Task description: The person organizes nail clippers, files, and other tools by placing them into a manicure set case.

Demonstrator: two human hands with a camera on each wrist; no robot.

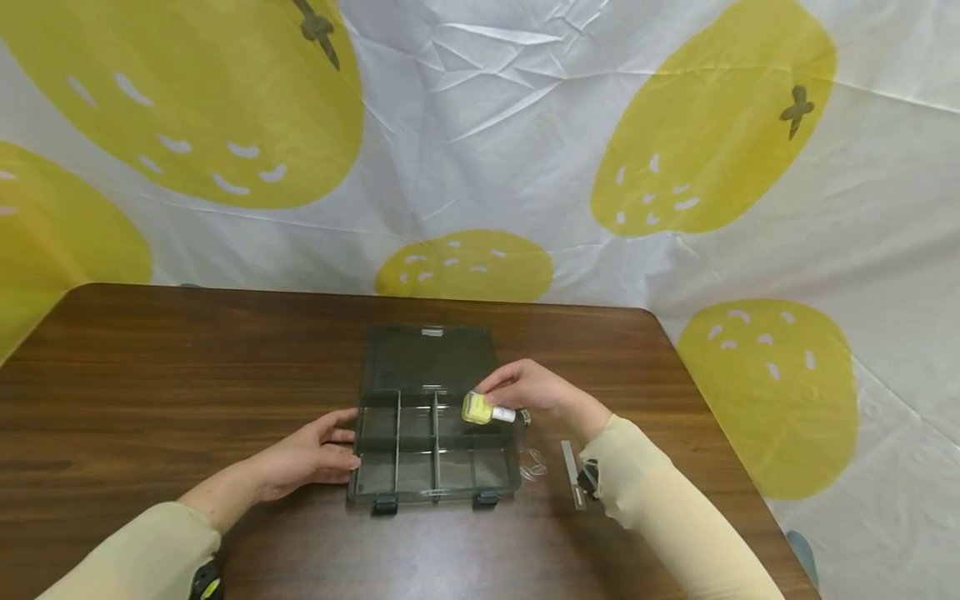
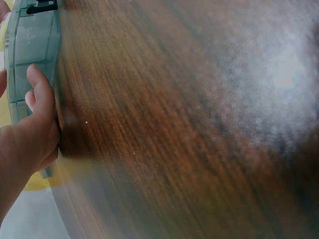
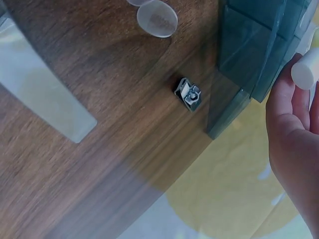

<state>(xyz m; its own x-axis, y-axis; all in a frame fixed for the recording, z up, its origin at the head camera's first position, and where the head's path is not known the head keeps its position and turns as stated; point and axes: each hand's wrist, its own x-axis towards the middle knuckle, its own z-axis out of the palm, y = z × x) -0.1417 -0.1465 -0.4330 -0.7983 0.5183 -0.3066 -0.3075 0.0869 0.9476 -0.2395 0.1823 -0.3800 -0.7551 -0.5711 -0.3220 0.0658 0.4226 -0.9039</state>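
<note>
1. While my right hand (image 1: 525,387) hangs over the far right corner of the organizer box (image 1: 431,450), its grip is closed on a small yellow bottle (image 1: 477,408), pinched at the fingertips and lying sideways, white cap (image 3: 305,69) pointing right.
2. The bottle is above the box's upper right compartment, not yet resting in it as far as I can judge; setting it down is the part in hand.
3. My left hand (image 1: 315,454) lies against the box's left wall, fingers fairly straight and touching the rim, the thumb (image 2: 42,92) pressed on the side. That grip is open and holds nothing; it only steadies the box.
4. The box's lid (image 1: 429,357) is already folded back flat beyond my hands, so opening is done. The compartments I can see through the smoky plastic look empty, so I judge the filling has barely begun.
5. Just right of my right wrist, outside the box, small things wait on the table (image 1: 187,367): a little metal clip (image 3: 188,93) close to the box wall, clear plastic discs (image 3: 157,18) beside it, and a pale flat strip (image 1: 573,473) farther out.
6. Those, I judge, are what is left, then closing the lid and the two latches (image 1: 385,504) on the near edge.
</note>
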